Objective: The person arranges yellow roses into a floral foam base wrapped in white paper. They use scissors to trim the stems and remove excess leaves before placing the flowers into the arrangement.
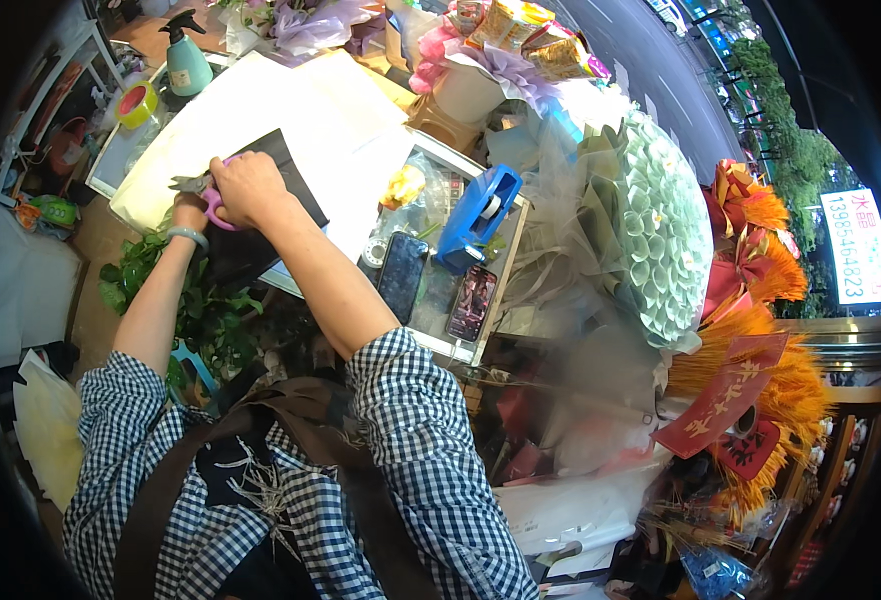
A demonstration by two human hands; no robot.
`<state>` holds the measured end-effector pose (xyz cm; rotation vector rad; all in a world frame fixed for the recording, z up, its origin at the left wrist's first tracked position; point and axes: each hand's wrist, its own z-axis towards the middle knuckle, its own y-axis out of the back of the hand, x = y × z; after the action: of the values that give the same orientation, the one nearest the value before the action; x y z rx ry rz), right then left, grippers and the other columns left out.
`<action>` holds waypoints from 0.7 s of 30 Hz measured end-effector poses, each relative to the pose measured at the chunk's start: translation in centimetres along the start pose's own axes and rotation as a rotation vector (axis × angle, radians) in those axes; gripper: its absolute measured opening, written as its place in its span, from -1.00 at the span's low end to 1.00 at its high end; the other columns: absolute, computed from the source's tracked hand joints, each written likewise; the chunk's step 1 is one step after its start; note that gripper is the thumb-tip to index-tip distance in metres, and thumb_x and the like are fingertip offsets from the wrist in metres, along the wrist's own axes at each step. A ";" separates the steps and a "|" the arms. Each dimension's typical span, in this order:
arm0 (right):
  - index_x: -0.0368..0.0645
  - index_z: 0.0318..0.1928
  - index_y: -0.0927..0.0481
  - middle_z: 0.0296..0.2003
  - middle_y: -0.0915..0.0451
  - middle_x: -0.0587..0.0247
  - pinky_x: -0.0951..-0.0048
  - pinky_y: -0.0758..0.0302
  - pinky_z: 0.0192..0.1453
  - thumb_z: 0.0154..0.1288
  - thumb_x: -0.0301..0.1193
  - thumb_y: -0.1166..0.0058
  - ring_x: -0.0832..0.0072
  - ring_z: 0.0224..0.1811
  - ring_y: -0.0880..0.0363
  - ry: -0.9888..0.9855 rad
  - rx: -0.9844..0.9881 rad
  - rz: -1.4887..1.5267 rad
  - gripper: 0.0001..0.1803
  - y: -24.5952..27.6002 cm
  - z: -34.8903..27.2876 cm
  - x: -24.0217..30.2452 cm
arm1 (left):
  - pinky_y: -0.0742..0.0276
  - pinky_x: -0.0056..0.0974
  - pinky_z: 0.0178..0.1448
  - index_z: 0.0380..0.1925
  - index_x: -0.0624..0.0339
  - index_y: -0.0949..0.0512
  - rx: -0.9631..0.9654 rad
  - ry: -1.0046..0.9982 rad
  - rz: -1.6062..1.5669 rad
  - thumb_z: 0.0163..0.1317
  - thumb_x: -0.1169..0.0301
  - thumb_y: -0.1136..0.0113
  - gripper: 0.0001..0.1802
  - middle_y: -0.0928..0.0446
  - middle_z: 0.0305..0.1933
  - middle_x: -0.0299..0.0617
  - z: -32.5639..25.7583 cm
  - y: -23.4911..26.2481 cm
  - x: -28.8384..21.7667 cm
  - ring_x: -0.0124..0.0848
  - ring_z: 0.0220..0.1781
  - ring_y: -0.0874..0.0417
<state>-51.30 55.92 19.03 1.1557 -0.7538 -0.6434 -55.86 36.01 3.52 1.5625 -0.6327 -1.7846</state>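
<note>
My right hand [251, 190] is closed round the purple handles of a pair of scissors [217, 208], whose dark metal blades point left. Just below the blades, my left hand [190, 211] is closed at the edge of a black sheet of wrapping paper [303, 178]; its fingers are partly hidden. A bracelet circles the left wrist. The black sheet extends under my right hand and hangs over the near edge of the worktable. Beneath it lies a stack of pale cream sheets [251, 95].
Right of my right forearm are a dark phone [403, 275], a lit phone [473, 302] and a blue tape dispenser [481, 215]. A spray bottle [187, 62] and tape roll [138, 104] stand at the far left. Leafy greens [196, 310] hang below my hands; a pale green bouquet [664, 235] stands right.
</note>
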 end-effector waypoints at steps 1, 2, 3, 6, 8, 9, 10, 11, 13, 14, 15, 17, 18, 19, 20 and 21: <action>-0.16 -0.18 -0.45 -0.39 -0.63 0.11 0.28 -0.48 -0.17 -0.09 -0.15 -0.26 0.22 -0.24 -0.61 0.006 0.042 0.015 -0.50 0.1 -0.3 0.3 | -0.47 0.04 -0.10 -0.25 0.22 -0.55 0.023 0.016 -0.050 0.27 0.31 -0.01 -0.77 -0.58 -0.22 0.17 0.5 0.1 -0.3 0.14 -0.13 -0.56; -0.16 -0.18 -0.46 -0.39 -0.63 0.11 0.28 -0.48 -0.18 -0.07 -0.15 -0.25 0.22 -0.23 -0.61 0.022 0.091 0.017 -0.52 0.2 -0.6 0.5 | -0.48 0.03 -0.09 -0.24 0.21 -0.56 0.047 0.032 -0.104 0.29 0.26 -0.01 -0.74 -0.58 -0.21 0.16 0.9 0.4 -0.5 0.13 -0.12 -0.57; -0.14 -0.19 -0.46 -0.40 -0.63 0.13 0.28 -0.47 -0.17 -0.04 -0.19 -0.22 0.21 -0.22 -0.61 0.008 0.086 -0.025 -0.57 0.3 -0.9 0.6 | -0.48 0.02 -0.11 -0.23 0.20 -0.58 -0.012 -0.005 -0.068 0.32 0.16 0.01 -0.66 -0.58 -0.25 0.14 0.7 0.5 -0.8 0.12 -0.16 -0.57; -0.12 -0.19 -0.47 -0.41 -0.64 0.14 0.29 -0.46 -0.13 -0.01 -0.23 -0.21 0.22 -0.22 -0.61 0.032 -0.011 -0.033 -0.61 0.7 -2.0 0.4 | -0.49 0.02 -0.13 -0.20 0.19 -0.58 0.029 -0.086 0.069 0.32 0.19 0.01 -0.69 -0.58 -0.27 0.14 0.5 1.7 -1.9 0.10 -0.19 -0.59; -0.12 -0.19 -0.46 -0.40 -0.64 0.14 0.28 -0.46 -0.11 0.00 -0.26 -0.21 0.22 -0.22 -0.61 0.082 0.009 -0.027 -0.64 1.0 -2.5 0.6 | -0.48 0.05 -0.18 -0.21 0.18 -0.56 0.009 -0.160 0.094 0.33 0.22 0.02 -0.72 -0.58 -0.31 0.15 0.2 2.3 -2.8 0.12 -0.24 -0.59; -0.12 -0.19 -0.46 -0.39 -0.64 0.14 0.27 -0.45 -0.10 0.01 -0.28 -0.21 0.22 -0.22 -0.61 0.104 0.052 -0.053 -0.65 1.3 -2.7 0.6 | -0.48 0.07 -0.19 -0.20 0.17 -0.55 -0.006 -0.178 0.117 0.33 0.23 0.03 -0.72 -0.58 -0.31 0.16 0.0 2.5 -3.2 0.13 -0.25 -0.59; -0.14 -0.20 -0.47 -0.38 -0.64 0.15 0.27 -0.44 -0.10 0.00 -0.27 -0.22 0.22 -0.23 -0.60 0.124 -0.006 -0.023 -0.64 1.6 -2.9 0.8 | -0.48 0.08 -0.19 -0.20 0.17 -0.55 -0.042 -0.194 0.131 0.33 0.23 0.03 -0.73 -0.58 -0.31 0.16 -0.1 2.6 -3.6 0.14 -0.25 -0.59; -0.16 -0.21 -0.48 -0.38 -0.63 0.17 0.27 -0.43 -0.10 -0.02 -0.27 -0.23 0.23 -0.24 -0.60 0.142 -0.026 -0.006 -0.63 2.1 -3.1 0.9 | -0.47 0.10 -0.20 -0.17 0.16 -0.54 -0.038 -0.150 0.129 0.34 0.23 0.05 -0.72 -0.58 -0.32 0.18 -0.2 2.7 -3.8 0.17 -0.26 -0.58; -0.18 -0.23 -0.48 -0.39 -0.62 0.18 0.25 -0.42 -0.12 -0.04 -0.26 -0.26 0.23 -0.26 -0.59 0.189 -0.063 0.052 -0.62 3.4 -4.1 1.1 | -0.47 0.10 -0.18 -0.17 0.16 -0.54 -0.012 -0.097 0.168 0.35 0.22 0.07 -0.70 -0.57 -0.31 0.19 0.1 2.6 -3.9 0.17 -0.24 -0.58; -0.18 -0.25 -0.48 -0.41 -0.61 0.18 0.24 -0.43 -0.13 -0.05 -0.25 -0.27 0.23 -0.26 -0.59 0.220 -0.084 0.089 -0.61 4.2 -4.9 1.1 | -0.47 0.11 -0.18 -0.16 0.16 -0.55 -0.006 -0.067 0.188 0.36 0.22 0.08 -0.70 -0.57 -0.30 0.19 0.4 2.5 -3.7 0.17 -0.24 -0.57; -0.17 -0.26 -0.48 -0.42 -0.60 0.18 0.23 -0.44 -0.15 -0.06 -0.24 -0.28 0.22 -0.27 -0.59 0.279 -0.177 0.140 -0.61 5.1 -6.0 1.1 | -0.46 0.12 -0.16 -0.18 0.17 -0.54 -0.073 -0.074 0.237 0.37 0.21 0.11 -0.68 -0.57 -0.29 0.20 1.1 2.4 -3.6 0.17 -0.21 -0.56; -0.13 -0.08 -0.46 -0.47 -0.54 0.18 0.26 -0.46 -0.17 0.05 -0.31 -0.14 0.22 -0.29 -0.55 0.317 -0.251 0.127 -0.61 6.8 -9.4 1.0 | -0.44 0.10 -0.13 -0.29 0.23 -0.55 -0.046 0.050 0.161 0.38 0.12 0.17 -0.58 -0.56 -0.29 0.19 2.1 2.4 -3.1 0.17 -0.20 -0.56; -0.13 -0.03 -0.47 -0.45 -0.53 0.22 0.27 -0.46 -0.17 0.04 -0.32 -0.13 0.26 -0.29 -0.54 0.314 -0.265 0.116 -0.57 7.6 -11.2 0.7 | -0.44 0.08 -0.12 -0.33 0.22 -0.55 0.020 0.054 0.192 0.38 0.10 0.18 -0.56 -0.56 -0.29 0.18 2.7 2.7 -2.8 0.15 -0.21 -0.56; -0.14 0.03 -0.46 -0.45 -0.52 0.26 0.28 -0.46 -0.17 0.03 -0.36 -0.09 0.29 -0.30 -0.53 0.304 -0.283 0.003 -0.53 8.0 -12.9 0.3 | -0.44 0.07 -0.11 -0.35 0.22 -0.54 -0.032 0.012 0.211 0.38 0.12 0.18 -0.57 -0.56 -0.30 0.19 3.0 2.7 -2.8 0.15 -0.20 -0.56; -0.23 0.03 -0.43 -0.48 -0.49 0.23 0.25 -0.44 -0.14 0.04 -0.34 -0.08 0.28 -0.34 -0.51 0.291 -0.219 -0.014 -0.51 8.2 -14.9 -0.1 | -0.45 0.06 -0.09 -0.29 0.24 -0.56 0.006 -0.027 0.247 0.37 0.15 0.13 -0.60 -0.57 -0.28 0.18 3.3 2.9 -2.8 0.14 -0.19 -0.57; -0.23 0.07 -0.42 -0.47 -0.50 0.24 0.26 -0.43 -0.15 0.06 -0.35 -0.06 0.30 -0.34 -0.51 0.256 -0.122 -0.031 -0.48 8.0 -16.6 -0.1 | -0.45 0.02 -0.07 -0.28 0.28 -0.56 -0.021 -0.047 0.194 0.36 0.17 0.09 -0.62 -0.56 -0.27 0.18 3.7 3.1 -3.0 0.12 -0.19 -0.57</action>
<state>-37.57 67.57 23.03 1.1132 -0.4737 -0.5463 -58.82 35.98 8.37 1.3989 -0.7587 -1.6811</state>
